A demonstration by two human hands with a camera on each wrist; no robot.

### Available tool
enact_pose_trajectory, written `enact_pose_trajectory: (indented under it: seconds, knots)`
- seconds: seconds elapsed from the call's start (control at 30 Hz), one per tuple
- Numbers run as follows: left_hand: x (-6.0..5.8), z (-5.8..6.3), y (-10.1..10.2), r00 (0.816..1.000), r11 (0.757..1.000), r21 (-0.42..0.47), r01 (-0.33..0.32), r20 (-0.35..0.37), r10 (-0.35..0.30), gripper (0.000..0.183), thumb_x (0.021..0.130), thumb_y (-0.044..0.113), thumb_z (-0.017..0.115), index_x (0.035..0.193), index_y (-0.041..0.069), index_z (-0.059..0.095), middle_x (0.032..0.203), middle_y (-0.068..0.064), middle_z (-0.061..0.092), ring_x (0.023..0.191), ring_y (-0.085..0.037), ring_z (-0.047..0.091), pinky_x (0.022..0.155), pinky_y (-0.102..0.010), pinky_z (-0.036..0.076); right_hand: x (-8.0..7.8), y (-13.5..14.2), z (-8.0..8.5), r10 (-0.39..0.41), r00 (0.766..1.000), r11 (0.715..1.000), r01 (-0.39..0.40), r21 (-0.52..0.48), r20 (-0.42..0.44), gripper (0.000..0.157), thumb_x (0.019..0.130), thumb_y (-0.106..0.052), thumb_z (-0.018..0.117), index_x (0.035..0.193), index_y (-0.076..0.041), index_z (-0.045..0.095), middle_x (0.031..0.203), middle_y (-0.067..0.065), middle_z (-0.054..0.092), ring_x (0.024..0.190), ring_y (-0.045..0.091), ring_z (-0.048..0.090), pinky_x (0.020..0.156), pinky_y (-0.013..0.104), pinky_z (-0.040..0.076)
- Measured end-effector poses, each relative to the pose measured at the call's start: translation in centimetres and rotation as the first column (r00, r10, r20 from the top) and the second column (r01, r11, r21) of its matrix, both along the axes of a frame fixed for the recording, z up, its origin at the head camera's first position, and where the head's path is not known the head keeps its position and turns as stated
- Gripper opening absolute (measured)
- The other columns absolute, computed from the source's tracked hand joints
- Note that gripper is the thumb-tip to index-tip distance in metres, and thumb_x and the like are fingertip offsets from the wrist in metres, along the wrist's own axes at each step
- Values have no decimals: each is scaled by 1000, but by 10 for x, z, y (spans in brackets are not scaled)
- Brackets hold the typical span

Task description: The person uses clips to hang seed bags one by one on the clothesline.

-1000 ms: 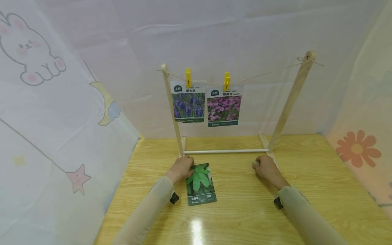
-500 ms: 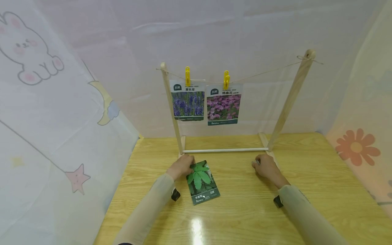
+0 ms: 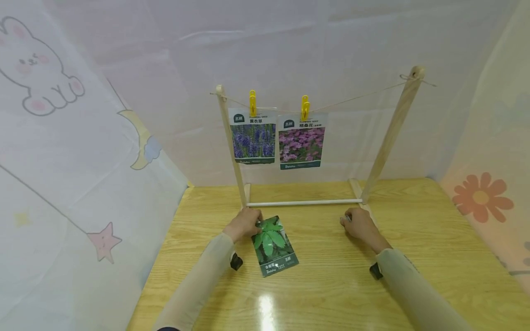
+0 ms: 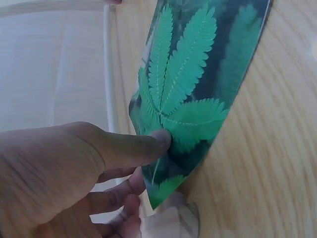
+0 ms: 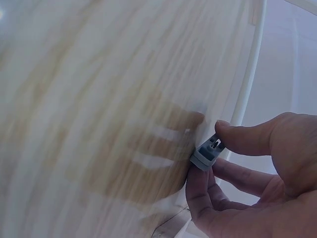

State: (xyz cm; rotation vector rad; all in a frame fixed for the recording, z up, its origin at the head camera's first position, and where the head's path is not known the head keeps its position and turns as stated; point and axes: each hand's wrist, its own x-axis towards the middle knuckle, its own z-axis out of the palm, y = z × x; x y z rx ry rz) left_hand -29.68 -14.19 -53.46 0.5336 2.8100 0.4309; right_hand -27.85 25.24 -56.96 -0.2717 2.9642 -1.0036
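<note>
My left hand (image 3: 244, 223) pinches a seed packet (image 3: 274, 246) with a green-leaf picture near its upper left corner. In the left wrist view the thumb lies on the packet's face (image 4: 190, 64), fingers behind; the packet bends slightly and one edge lifts off the table. At the right, near the stand's foot, my right hand (image 3: 361, 228) holds a small grey clothespin (image 5: 205, 152) between thumb and fingers, just above the table. Behind, a purple-flower packet (image 3: 254, 141) and a pink-flower packet (image 3: 301, 146) hang from a string (image 3: 352, 99) by yellow clothespins (image 3: 305, 109).
The string runs between a left wooden post (image 3: 233, 147) and a leaning right post (image 3: 391, 135). A white rod (image 3: 304, 202) joins their bases. Patterned cloth (image 3: 83, 184) walls the wooden table (image 3: 323, 285) at the back and both sides.
The leaf packet has turned in my left hand's grip, its lower end swinging to the right. My right hand stays in place with the grey clothespin.
</note>
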Motion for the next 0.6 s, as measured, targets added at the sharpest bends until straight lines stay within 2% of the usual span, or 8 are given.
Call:
enact_pose_trajectory:
  seconds: [0.13, 0.33, 0.4, 0.5, 0.6]
  knots:
    - [1, 3, -3, 999, 998, 62, 1, 35, -4, 33, 92, 18, 87, 120, 8, 72, 122, -9, 73, 117, -28, 68, 106, -45, 57, -2, 4, 0, -10, 999, 1000, 10, 17, 30, 25, 103, -12, 67, 83, 3, 66, 69, 5, 52, 62, 18, 45, 55, 30, 38]
    - [2, 9, -8, 994, 988, 145, 45, 95, -59, 34, 94, 19, 85, 123, 8, 69, 126, -11, 70, 122, -31, 66, 110, -49, 55, -2, 7, 1, -4, 1000, 1000, 3, 19, 31, 24, 103, -13, 66, 99, 10, 70, 82, 17, 66, 69, 22, 56, 61, 37, 49]
    - [3, 12, -10, 992, 983, 173, 64, 97, -82, 32, 97, 16, 82, 125, 7, 69, 127, -12, 70, 123, -32, 65, 110, -50, 55, -1, 7, 3, 2, 1000, 1000, -2, 16, 18, 25, 103, -12, 66, 105, 13, 70, 87, 20, 69, 71, 24, 58, 64, 39, 52]
    - [2, 15, -12, 990, 974, 204, 101, 75, -119, 28, 100, 10, 76, 127, 5, 70, 127, -13, 71, 124, -33, 66, 110, -51, 54, 0, 7, 6, 16, 1000, 1000, -16, 10, 0, 28, 103, -10, 63, 110, 17, 69, 96, 30, 71, 78, 33, 66, 71, 49, 59]
    - [3, 17, -13, 988, 967, 219, 129, 50, -143, 26, 104, 6, 69, 129, 4, 70, 128, -14, 71, 124, -33, 66, 110, -51, 55, 1, 9, 9, 27, 1000, 1000, -27, 12, -11, 38, 103, -11, 64, 127, 19, 65, 115, 35, 71, 99, 45, 71, 87, 61, 61]
